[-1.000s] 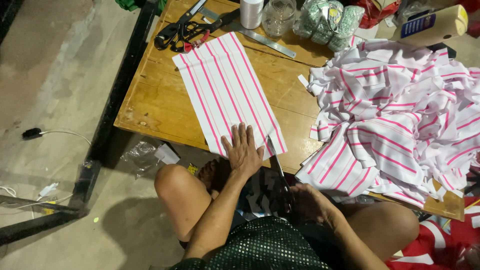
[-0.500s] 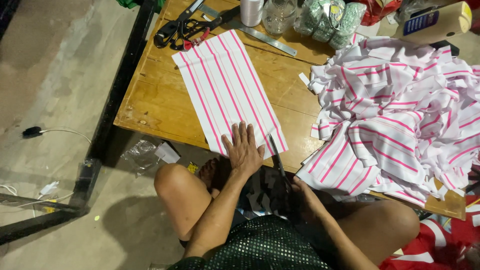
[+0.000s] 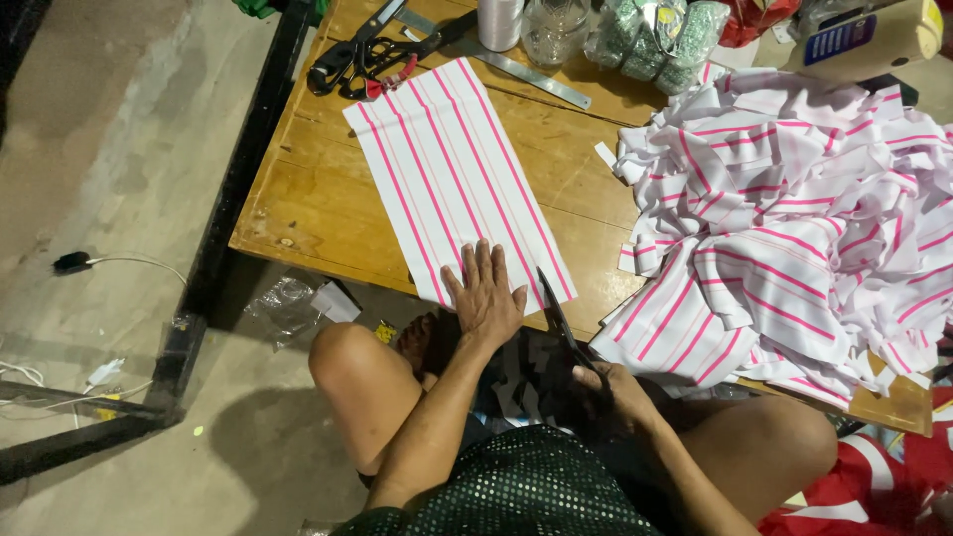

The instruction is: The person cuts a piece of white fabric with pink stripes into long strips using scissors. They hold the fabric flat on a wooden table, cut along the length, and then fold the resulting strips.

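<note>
A flat sheet of white fabric with pink stripes (image 3: 452, 169) lies on the wooden table (image 3: 298, 199). My left hand (image 3: 484, 293) presses flat, fingers spread, on the sheet's near end at the table edge. Below the edge, over my lap, my right hand (image 3: 615, 392) grips dark scissors (image 3: 558, 316). Their blades point up toward the sheet's near right corner. Whether the blades touch the cloth I cannot tell.
A big heap of cut pink-striped fabric pieces (image 3: 794, 218) covers the table's right side. At the back lie black scissors with a red part (image 3: 362, 55), a metal ruler (image 3: 516, 62), a thread spool, a glass jar and a green bundle. Plastic scraps and cables lie on the concrete floor at left.
My right hand has brought the scissors up from my lap toward the sheet's near right corner. The left hand stays pressed on the sheet.
</note>
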